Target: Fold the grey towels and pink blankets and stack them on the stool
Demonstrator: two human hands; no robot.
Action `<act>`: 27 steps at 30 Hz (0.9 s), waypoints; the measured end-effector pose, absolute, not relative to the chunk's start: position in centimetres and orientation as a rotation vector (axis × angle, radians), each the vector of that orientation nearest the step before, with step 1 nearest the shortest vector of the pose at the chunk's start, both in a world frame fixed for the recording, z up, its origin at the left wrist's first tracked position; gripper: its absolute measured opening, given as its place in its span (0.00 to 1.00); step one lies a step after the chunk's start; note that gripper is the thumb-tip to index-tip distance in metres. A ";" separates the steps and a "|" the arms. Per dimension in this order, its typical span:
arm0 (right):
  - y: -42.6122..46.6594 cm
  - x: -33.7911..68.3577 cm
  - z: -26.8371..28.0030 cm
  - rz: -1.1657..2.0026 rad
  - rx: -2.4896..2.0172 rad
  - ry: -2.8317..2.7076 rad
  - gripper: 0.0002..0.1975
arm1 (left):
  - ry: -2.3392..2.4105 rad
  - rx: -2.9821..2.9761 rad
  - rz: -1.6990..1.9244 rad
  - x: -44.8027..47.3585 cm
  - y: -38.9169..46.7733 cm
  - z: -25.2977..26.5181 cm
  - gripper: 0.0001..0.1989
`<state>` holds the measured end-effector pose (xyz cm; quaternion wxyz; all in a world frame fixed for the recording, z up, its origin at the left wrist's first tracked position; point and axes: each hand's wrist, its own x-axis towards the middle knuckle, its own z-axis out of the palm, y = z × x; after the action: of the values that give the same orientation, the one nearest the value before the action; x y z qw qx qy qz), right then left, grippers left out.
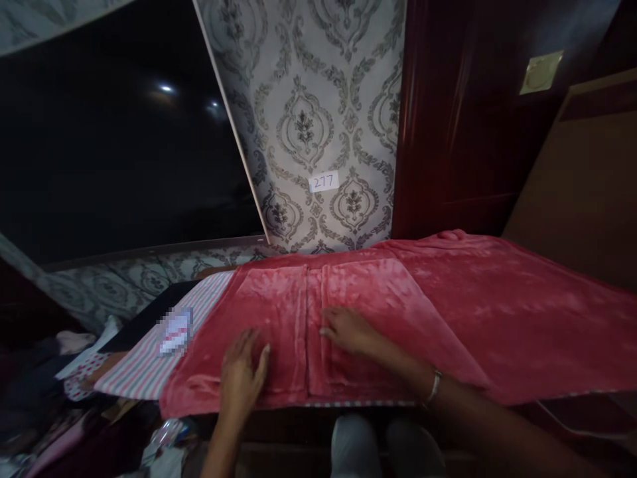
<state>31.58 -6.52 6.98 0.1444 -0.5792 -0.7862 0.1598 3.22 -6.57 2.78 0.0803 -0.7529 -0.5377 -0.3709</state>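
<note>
A red plush blanket [497, 318] is spread over a long surface, with a striped cloth [139, 368] showing from under its left end. On top lies folded red plush fabric [388, 292], its two edges side by side near the middle with a narrow gap between them. My left hand [243, 372] rests on the left panel, its thumb apart from its fingers. Palm down, my right hand [351, 332] touches the right panel close to its inner edge, fingers stretched toward the gap. Neither hand grips anything visible.
Behind the surface are a large dark television [124, 146] and a patterned wall with a "277" paper label [324, 181]. A brown board [582, 192] stands at right. Loose clothes and bags [64, 411] pile up at lower left. A blurred label [175, 332] sits on the stripes.
</note>
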 end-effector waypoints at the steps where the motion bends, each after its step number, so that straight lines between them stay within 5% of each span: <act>1: -5.1 31.1 7.8 0.414 -1.658 -2.241 0.29 | -1.674 -2.188 -1.019 2.8 -6.0 3.0 0.28; 7: 4.0 26.9 9.9 0.268 -1.598 -2.193 0.36 | -1.976 -2.011 -0.546 1.8 -5.4 2.8 0.34; 13: 8.7 25.4 5.6 0.268 -1.615 -2.276 0.37 | -2.113 -2.019 -0.307 1.6 -6.3 0.3 0.34; 19: 10.0 26.2 1.3 0.396 -1.727 -2.274 0.39 | -2.128 -2.068 -0.341 1.2 -6.5 -0.8 0.34; 27: 8.7 25.0 4.0 0.495 -1.794 -2.273 0.36 | -2.263 -1.947 -0.779 -5.5 -4.0 2.9 0.33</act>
<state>24.96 8.68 4.05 0.1017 -0.6075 -0.7697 0.1677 -5.54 -3.96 2.88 0.0283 -0.6307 -0.7333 -0.2524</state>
